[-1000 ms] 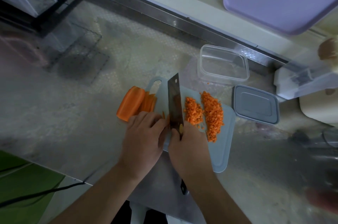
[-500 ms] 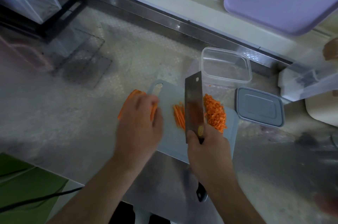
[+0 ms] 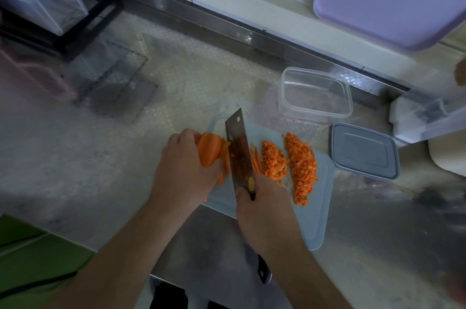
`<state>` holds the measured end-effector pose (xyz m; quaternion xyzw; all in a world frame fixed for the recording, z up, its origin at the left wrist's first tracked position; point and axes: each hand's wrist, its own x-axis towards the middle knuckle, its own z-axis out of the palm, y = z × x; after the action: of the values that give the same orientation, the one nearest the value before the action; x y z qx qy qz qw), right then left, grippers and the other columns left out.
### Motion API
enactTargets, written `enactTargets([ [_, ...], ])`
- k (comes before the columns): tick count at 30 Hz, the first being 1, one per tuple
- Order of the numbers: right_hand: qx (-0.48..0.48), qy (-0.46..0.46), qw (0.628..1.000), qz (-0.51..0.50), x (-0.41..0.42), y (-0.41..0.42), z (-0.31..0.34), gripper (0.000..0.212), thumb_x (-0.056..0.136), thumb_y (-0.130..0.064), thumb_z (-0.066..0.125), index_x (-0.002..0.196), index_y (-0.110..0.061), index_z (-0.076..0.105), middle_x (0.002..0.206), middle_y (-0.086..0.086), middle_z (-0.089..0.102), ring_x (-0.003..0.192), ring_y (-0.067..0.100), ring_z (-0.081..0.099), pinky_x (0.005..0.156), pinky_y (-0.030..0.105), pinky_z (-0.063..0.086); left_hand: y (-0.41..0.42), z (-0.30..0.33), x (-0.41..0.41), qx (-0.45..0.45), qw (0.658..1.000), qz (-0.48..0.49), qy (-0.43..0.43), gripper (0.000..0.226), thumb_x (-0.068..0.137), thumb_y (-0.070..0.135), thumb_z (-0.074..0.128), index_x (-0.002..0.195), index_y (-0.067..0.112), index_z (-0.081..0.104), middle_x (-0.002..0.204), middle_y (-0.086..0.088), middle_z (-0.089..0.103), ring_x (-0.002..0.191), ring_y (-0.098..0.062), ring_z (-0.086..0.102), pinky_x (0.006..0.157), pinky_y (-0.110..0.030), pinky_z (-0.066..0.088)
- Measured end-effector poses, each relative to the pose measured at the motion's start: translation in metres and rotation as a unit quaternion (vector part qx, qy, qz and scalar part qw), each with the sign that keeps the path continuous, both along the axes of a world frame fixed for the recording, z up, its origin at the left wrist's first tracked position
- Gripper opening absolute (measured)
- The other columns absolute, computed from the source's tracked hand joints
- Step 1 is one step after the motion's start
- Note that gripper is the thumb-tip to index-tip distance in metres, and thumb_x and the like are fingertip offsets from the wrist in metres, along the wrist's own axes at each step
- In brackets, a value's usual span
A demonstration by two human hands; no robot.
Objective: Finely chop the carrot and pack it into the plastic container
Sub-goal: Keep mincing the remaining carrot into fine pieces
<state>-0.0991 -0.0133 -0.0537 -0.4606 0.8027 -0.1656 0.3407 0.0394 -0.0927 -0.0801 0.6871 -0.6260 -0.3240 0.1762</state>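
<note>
Left hand (image 3: 185, 170) grips orange carrot chunk (image 3: 208, 148); right hand (image 3: 264, 205) clutches steel cleaver (image 3: 239, 152), blade just beside it.

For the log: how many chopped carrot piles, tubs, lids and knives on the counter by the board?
Chopped carrot piles: 2
Tub: 1
Lid: 1
Knife: 1
Total: 5

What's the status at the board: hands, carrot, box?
Left hand holds carrot; right hand grips cleaver. Two diced piles on board. Box empty, lid off beside it. Nothing in the way.
</note>
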Motion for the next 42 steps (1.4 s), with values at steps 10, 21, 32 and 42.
enactTargets([
  [10, 0.009, -0.002, 1.0, -0.014, -0.011, 0.003, -0.001, 0.024, 0.098, -0.031, 0.052, 0.075, -0.025, 0.048, 0.07, -0.005, 0.055, 0.064, 0.01, 0.054, 0.05, 0.021, 0.034, -0.004, -0.002, 0.017, -0.02, 0.998, 0.054, -0.039, 0.067, 0.084, 0.062, 0.075, 0.132, 0.021, 0.052, 0.126, 0.0, 0.05, 0.117, -0.024, 0.056, 0.092, -0.048, 0.057],
  [21, 0.001, 0.007, 1.0, -0.007, -0.013, 0.001, -0.004, 0.024, 0.098, -0.033, 0.052, 0.075, -0.026, 0.049, 0.068, -0.006, 0.056, 0.063, 0.011, 0.056, 0.05, 0.024, 0.036, 0.016, 0.018, -0.016, -0.106, 0.979, -0.147, -0.091, 0.027, 0.104, 0.041, 0.056, 0.124, 0.024, 0.06, 0.112, 0.008, 0.056, 0.087, -0.009, 0.055, 0.068, -0.024, 0.045],
  [32, -0.007, 0.012, 1.0, 0.006, -0.018, 0.003, -0.005, 0.03, 0.097, -0.03, 0.054, 0.069, -0.026, 0.044, 0.064, -0.005, 0.053, 0.06, 0.011, 0.051, 0.05, 0.024, 0.035, 0.011, 0.006, -0.03, -0.05, 0.992, -0.089, -0.07, 0.022, 0.106, 0.046, 0.05, 0.108, 0.024, 0.055, 0.097, 0.009, 0.053, 0.071, -0.005, 0.053, 0.053, -0.017, 0.035],
  [42, -0.006, 0.02, 1.0, 0.02, -0.021, 0.001, -0.003, 0.03, 0.097, -0.031, 0.054, 0.069, -0.028, 0.043, 0.066, -0.007, 0.054, 0.061, 0.009, 0.052, 0.047, 0.019, 0.032, 0.008, 0.01, -0.022, -0.05, 0.998, 0.006, 0.042, 0.017, 0.105, 0.029, 0.058, 0.089, 0.03, 0.062, 0.076, 0.01, 0.063, 0.071, -0.007, 0.065, 0.058, -0.023, 0.055],
])
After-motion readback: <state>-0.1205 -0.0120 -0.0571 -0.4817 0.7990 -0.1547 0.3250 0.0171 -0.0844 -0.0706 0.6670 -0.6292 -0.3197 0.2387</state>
